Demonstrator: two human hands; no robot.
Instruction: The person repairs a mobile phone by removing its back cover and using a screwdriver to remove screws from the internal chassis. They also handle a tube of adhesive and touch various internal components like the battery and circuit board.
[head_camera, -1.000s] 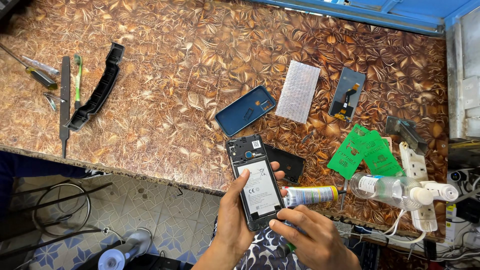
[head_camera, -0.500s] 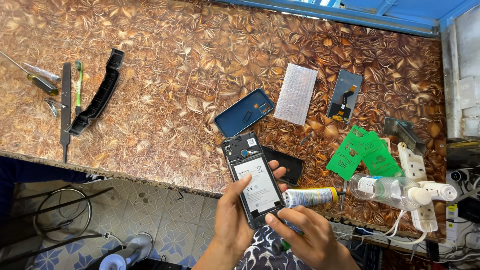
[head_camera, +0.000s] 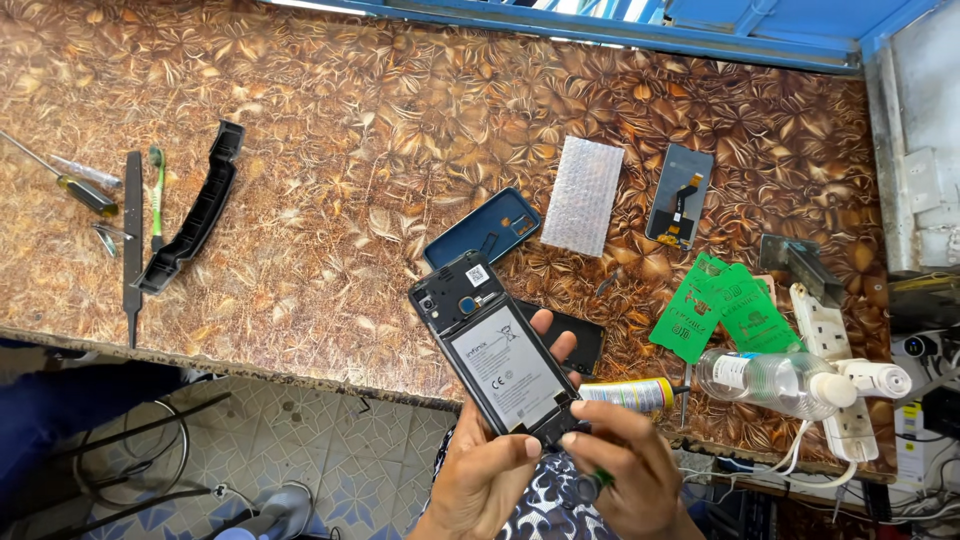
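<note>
Your left hand (head_camera: 490, 470) cradles the opened phone (head_camera: 495, 355) from below, fingers curled round its right edge and thumb on the near end, so the grip is closed on it. The phone sits tilted over the near table edge, back cover off, its pale battery facing you. Your right hand (head_camera: 625, 465) pinches at the phone's near right corner, and something small and green shows between its fingers; you cannot tell what it is.

Just right of your hands, a small yellow tube (head_camera: 630, 393) lies on the brown patterned table (head_camera: 330, 120), with a clear plastic bottle (head_camera: 770, 380) and a white power strip (head_camera: 830, 345) beyond it. Green cards (head_camera: 725, 310) lie a little farther. Past the phone sit a blue back cover (head_camera: 482, 228), a bubble-wrap piece (head_camera: 583, 195) and a dark screen panel (head_camera: 680, 195). Far left lie a black plastic frame (head_camera: 195, 215), a green toothbrush (head_camera: 157, 195), a dark flat tool (head_camera: 132, 240) and a screwdriver (head_camera: 70, 180).
</note>
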